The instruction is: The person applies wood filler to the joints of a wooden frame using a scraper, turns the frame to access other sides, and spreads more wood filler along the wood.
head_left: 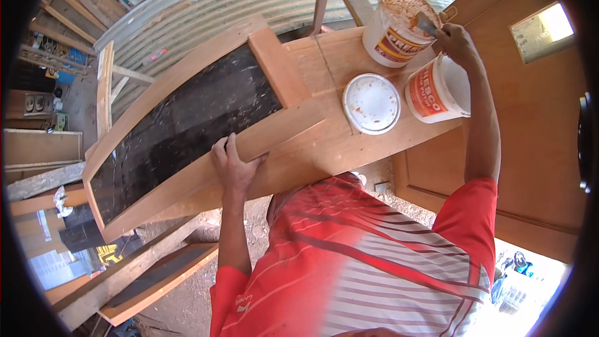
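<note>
A curved wooden frame (281, 68) with a dark, speckled panel (193, 112) lies on a wooden board used as a bench (331, 156). My left hand (236, 165) grips the frame's near rail, its fingers over the upper face. At the far right, my right hand (458, 45) closes round the handle of a putty knife (427, 25). The grey blade is over the mouth of a white tub (382, 34) with reddish-brown putty smeared inside. Nearer me, a second tub (427, 93) leans with its mouth to the right. A white round lid (372, 103), spotted with putty, lies beside it.
Corrugated metal sheeting (249, 6) runs behind the bench, near a wooden trestle (105, 87). Wooden door panels (530, 118) stand at the right. Planks (134, 268) and another framed dark panel (162, 278) lie low on the left.
</note>
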A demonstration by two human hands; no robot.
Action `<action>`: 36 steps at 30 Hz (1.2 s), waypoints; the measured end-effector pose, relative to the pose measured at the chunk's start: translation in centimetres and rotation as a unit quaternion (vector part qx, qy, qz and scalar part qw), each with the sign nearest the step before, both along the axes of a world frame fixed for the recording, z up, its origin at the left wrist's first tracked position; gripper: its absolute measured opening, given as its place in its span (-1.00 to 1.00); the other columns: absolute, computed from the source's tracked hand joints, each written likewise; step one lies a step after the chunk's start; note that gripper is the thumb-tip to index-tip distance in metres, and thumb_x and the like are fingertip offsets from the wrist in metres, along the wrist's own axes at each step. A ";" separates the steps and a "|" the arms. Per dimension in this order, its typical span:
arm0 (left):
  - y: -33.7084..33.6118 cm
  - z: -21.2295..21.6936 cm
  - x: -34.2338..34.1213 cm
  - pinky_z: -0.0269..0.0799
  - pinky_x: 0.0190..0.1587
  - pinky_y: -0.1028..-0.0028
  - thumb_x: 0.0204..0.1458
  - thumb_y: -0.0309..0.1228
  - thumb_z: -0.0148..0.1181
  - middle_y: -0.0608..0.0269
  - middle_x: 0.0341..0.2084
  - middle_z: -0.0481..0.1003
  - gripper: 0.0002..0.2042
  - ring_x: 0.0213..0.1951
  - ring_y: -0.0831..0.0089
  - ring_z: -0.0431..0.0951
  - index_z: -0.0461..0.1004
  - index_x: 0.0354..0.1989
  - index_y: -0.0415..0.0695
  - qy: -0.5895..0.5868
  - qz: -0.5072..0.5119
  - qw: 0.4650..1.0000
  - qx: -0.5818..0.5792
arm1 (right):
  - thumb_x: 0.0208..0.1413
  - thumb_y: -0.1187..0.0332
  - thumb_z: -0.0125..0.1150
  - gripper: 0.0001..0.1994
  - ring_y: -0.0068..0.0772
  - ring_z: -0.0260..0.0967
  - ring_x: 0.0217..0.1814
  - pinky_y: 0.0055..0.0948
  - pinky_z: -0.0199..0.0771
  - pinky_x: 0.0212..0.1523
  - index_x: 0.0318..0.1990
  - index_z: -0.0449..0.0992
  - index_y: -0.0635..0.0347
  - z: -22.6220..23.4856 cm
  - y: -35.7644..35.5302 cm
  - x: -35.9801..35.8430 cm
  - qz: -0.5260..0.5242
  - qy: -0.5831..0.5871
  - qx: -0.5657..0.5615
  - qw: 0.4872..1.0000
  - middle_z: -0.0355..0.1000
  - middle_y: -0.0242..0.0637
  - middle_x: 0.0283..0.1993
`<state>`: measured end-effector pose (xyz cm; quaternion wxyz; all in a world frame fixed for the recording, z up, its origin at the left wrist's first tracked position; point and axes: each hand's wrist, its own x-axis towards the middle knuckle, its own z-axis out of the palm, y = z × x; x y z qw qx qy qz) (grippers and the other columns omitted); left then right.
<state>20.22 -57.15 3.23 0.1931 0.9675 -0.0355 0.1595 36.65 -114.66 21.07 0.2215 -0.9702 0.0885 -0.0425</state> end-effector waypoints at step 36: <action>2.9 -0.1 -3.4 0.31 0.21 0.05 -0.36 0.12 0.64 0.10 -0.01 0.39 -0.13 0.11 0.06 0.40 0.49 0.14 -0.14 0.000 -0.048 0.999 0.012 | 0.41 0.17 0.15 -0.65 -0.51 0.45 -0.56 -0.48 0.42 -0.55 -0.19 0.54 0.39 -2.5 8.8 -4.9 -0.125 -0.090 0.181 0.971 0.45 -0.29 -0.52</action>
